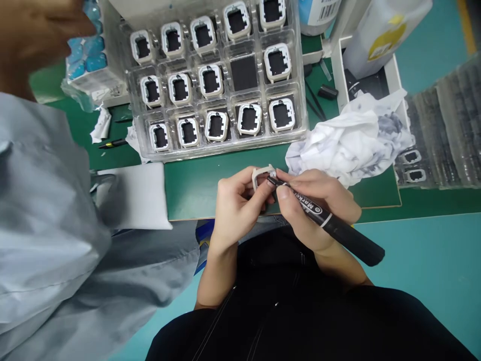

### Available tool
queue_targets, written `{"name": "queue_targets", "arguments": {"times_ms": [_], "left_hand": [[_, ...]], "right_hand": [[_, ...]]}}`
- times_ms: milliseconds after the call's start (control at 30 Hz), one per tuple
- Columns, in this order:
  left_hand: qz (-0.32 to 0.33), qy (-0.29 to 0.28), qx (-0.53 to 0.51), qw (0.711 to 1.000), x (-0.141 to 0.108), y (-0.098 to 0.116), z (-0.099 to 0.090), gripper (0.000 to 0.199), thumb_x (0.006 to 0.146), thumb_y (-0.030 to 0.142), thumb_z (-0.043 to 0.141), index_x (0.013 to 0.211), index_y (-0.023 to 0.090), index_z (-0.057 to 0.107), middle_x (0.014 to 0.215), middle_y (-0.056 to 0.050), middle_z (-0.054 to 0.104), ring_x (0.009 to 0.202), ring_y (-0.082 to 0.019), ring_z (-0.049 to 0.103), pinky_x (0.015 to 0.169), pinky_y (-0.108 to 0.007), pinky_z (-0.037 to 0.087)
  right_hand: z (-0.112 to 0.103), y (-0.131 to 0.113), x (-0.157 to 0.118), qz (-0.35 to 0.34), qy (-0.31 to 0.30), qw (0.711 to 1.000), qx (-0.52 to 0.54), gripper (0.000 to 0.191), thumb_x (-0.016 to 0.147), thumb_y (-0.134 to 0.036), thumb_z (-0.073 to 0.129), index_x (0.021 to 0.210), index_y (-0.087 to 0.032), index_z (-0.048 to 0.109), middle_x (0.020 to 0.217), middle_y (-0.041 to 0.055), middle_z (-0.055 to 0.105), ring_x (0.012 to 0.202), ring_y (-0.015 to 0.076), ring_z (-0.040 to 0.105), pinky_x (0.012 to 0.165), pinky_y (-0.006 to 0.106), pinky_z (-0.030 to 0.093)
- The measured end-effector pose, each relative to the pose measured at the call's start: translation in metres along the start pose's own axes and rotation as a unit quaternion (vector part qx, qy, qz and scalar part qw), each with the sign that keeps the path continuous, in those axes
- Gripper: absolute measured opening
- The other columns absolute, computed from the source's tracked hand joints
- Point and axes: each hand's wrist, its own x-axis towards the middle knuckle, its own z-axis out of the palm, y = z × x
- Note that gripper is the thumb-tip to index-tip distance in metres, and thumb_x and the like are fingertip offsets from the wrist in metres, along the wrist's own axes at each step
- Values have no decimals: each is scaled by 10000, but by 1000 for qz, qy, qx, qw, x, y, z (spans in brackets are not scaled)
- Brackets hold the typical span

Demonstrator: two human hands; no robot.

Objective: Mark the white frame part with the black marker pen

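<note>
Pinching a small frame point(258, 174) between thumb and fingers, the left hand point(237, 203) covers a good part of it, so only one side and an upper corner come through clearly. And over to the right hand point(317, 203), thumb and forefinger pressed around a black marker point(332, 227), its tip so close to the left thumb that I cannot tell whether it touches the frame! Some of the barrel's lettering is lost beneath the fingers. On the left, a co-worker's grey sleeve point(45, 215) is cut off by the edge, and the blue bundles point(93, 46) beyond are hard to make out. Far side now: a tray point(225, 148) of clear, glossy plastic, moulded into square pockets, pale round-cornered frames sitting in them, one sliced by the top edge. Right of it, a crumpled white cloth point(345, 140), soft and smudged grey, spills against a straight-walled white bin point(338, 75); near left, a flat matte white sheet point(141, 195) overhangs the smooth green tabletop point(191, 190). Back to the held piece: cream-coloured, thin-walled, bent smoothly at the corner, poised mid-scene above the table's near edge, between the tray and the wearer's black clothing point(278, 311).
</note>
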Motion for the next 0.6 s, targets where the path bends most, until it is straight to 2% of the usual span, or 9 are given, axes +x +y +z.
{"name": "queue_targets", "arguments": {"times_ms": [267,600], "left_hand": [[72,27,107,991,-2,-3,4,222,1106,388,804,980,207,831,734,22,703,586,-91,546,544,-220,424],[98,32,157,982,-4,-4,5,140,1112,289,756,1060,203,854,767,19,729,633,-102,587,593,-210,467]], "right_hand": [[-1,1,0,-11,1,1000,-17,192,964,-152,862,1007,-306,756,890,-18,850,897,241,911,766,356,780],[-2,3,-1,-22,-2,999,-27,205,946,-130,868,997,-295,757,910,-9,859,914,247,916,787,353,777]]}}
